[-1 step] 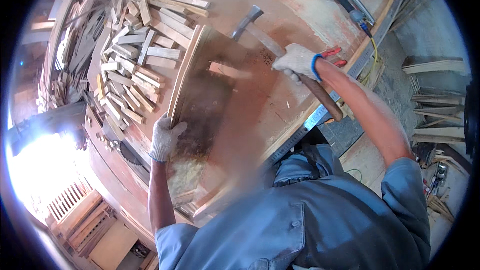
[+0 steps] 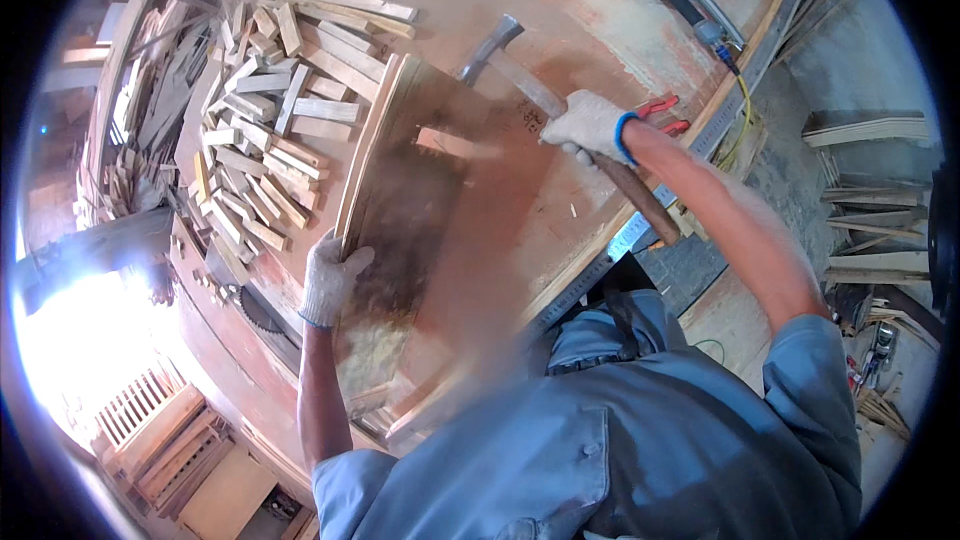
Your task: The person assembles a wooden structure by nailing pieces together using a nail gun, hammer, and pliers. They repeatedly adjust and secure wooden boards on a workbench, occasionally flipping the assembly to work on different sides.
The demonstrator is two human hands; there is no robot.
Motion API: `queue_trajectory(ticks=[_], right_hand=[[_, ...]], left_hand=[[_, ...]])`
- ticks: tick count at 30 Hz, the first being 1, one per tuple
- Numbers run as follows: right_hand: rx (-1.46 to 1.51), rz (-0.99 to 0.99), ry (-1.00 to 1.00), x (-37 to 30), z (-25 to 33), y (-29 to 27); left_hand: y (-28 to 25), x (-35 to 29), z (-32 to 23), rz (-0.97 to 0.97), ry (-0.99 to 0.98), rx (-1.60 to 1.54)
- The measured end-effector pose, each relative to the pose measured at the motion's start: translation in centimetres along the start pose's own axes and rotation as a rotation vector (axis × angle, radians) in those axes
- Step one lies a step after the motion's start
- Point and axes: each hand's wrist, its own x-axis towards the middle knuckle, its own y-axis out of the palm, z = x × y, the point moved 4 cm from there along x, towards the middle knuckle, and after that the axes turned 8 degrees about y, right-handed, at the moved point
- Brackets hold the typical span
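The left hand (image 2: 335,278) is wrapped around the low end of a layered wooden piece (image 2: 366,155), with its thumb on the near side. The wooden piece is left of the middle of the frame. It is long, and it goes up from the left hand and leans a bit to the right. The right hand (image 2: 588,130) is closed tight around a hammer (image 2: 532,90), right of the middle. The hammer is long too, but it slants the other way, from upper left down to lower right. Its metal head (image 2: 490,48) is at the upper left end, near the top of the wooden piece and to its right. A gap shows between them. I cannot tell how high the head is. The left hand is the nearer one, as it touches the wood; the right hand is well apart from it.

Now I count. There are two hands, both in pale gloves, one hammer and one held wooden piece. One power tool (image 2: 690,5) is at the upper right, with one yellow cord (image 2: 745,110). Below it are two red handles (image 2: 677,127). One round saw blade (image 2: 258,310) is at the lower left. The wood blocks (image 2: 265,135) at the upper left are too jumbled to count. They lie on one reddish table (image 2: 530,190).
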Motion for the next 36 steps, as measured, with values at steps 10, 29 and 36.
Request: queue_trajectory(ticks=[10, 29, 36], right_hand=[[-0.152, 0.004, -0.037, -0.1, 2.0, 0.6], [0.27, 0.094, 0.023, 6.9, -3.8, 4.0], [0.759, 0.223, -0.01, 6.0, -2.0, 4.8]], left_hand=[[-0.7, 1.4, 3.1, 0.036, -0.096, -0.132], [0.2, 3.2, 7.3, 0.087, -0.337, -0.332], [-4.4, -3.6, -1.8, -0.264, -0.142, -0.115]])
